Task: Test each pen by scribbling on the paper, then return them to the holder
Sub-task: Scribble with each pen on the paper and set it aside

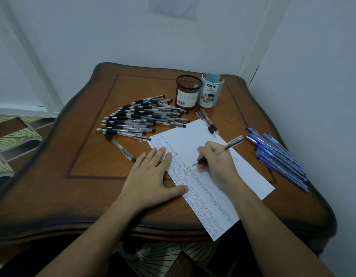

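A white sheet of paper lies slantwise on the wooden table, its left strip covered in rows of small scribbles. My right hand grips a clear black pen with its tip on the paper beside the scribbled rows. My left hand rests flat, fingers spread, on the paper's left edge. Two holders stand at the back: a black mesh cup and a pale blue organizer. No pens show in either.
A heap of several black pens lies left of the holders, one stray black pen near my left hand. Two black pens lie at the paper's top edge. Several blue pens lie at the right, near the table's edge.
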